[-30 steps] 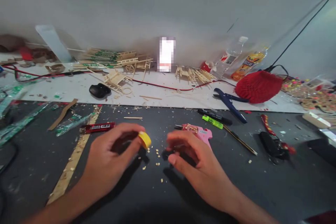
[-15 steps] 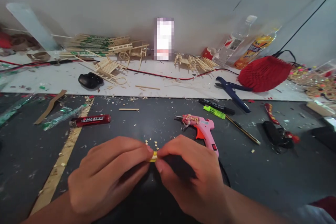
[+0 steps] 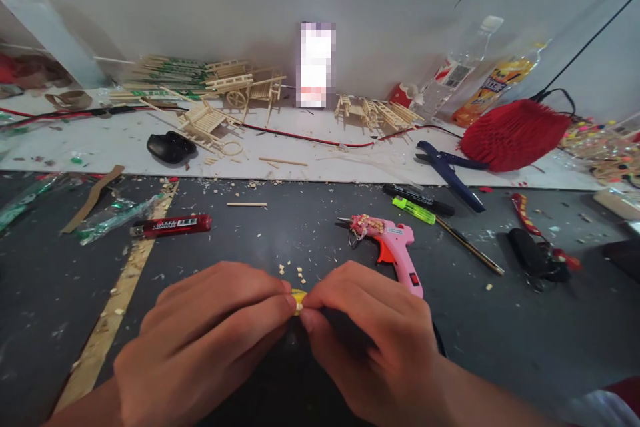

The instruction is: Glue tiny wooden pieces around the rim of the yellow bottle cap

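Between the fingertips of both hands is a small yellow piece (image 3: 299, 294) with a pale bit on its near side. Most of it is covered by fingers, so I cannot make out its kind. My left hand (image 3: 210, 337) is closed, thumb tucked under the fingers, and pinches the piece from the left. From the right, my right hand (image 3: 373, 327) grips it between thumb and forefinger. Just beyond the fingertips lie several tiny cut wood bits (image 3: 300, 273). A pink glue gun (image 3: 400, 250) rests beside my right hand, its nozzle pointing left.
A red cutter knife (image 3: 175, 224), a thin wooden stick (image 3: 247, 205), a green highlighter (image 3: 414, 209) and blue pliers (image 3: 453, 177) lie around. On the white ledge (image 3: 280, 173) stand stick-built models (image 3: 205, 119), a glowing phone (image 3: 316, 67), bottles (image 3: 493, 87) and a red pleated object (image 3: 515, 135).
The view has shifted slightly. Both hands stay closed on the yellow piece, the left fingers a little further over it and the piece turned slightly.
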A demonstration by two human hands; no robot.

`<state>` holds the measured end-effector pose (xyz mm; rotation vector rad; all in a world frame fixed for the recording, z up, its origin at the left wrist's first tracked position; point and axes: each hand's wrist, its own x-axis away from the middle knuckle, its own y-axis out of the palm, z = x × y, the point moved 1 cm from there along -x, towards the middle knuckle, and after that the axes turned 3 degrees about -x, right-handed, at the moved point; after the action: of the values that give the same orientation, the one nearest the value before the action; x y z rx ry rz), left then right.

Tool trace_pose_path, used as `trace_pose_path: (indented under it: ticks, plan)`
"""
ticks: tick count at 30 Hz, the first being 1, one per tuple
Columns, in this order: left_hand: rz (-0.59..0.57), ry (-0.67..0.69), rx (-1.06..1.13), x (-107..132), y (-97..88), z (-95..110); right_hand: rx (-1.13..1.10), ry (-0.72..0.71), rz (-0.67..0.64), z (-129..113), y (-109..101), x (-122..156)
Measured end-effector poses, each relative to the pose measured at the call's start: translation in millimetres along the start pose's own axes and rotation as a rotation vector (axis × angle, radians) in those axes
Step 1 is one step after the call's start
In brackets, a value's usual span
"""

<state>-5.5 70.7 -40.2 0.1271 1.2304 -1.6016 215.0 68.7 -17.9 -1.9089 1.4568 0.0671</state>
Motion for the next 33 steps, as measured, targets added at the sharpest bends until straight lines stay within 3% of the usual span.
trace_pose_path:
  ticks: [7, 11, 13, 16, 19, 23, 28, 33]
  plan:
    - [0.056, -0.003, -0.063, -9, 6.4, 0, -0.029, -0.012, 0.044, 4, 5, 1]
    - [0.119, -0.088, -0.092, -14, 8.0, -6, 0.122, 0.069, 0.097, 0, -18, -2]
    - [0.151, -0.161, -0.086, -14, 9.5, -8, 0.288, 0.195, 0.078, 3, -40, 3]
    - [0.170, -0.259, -0.039, -14, 12.8, -11, 0.593, 0.529, 0.076, 21, -73, 22]
    - [0.152, -0.367, 0.017, -17, 14.5, -13, 0.700, 0.818, -0.007, 46, -85, 42]
    - [0.107, -0.523, 0.112, -20, 13.1, -16, 0.606, 0.885, -0.016, 60, -77, 49]
    - [0.048, -0.679, 0.286, -22, 15.8, -26, 0.362, 0.929, 0.098, 54, -78, 43]
    - [-0.010, -0.786, 0.433, -24, 25.2, -39, -0.566, 0.971, 0.295, 44, -84, 37]
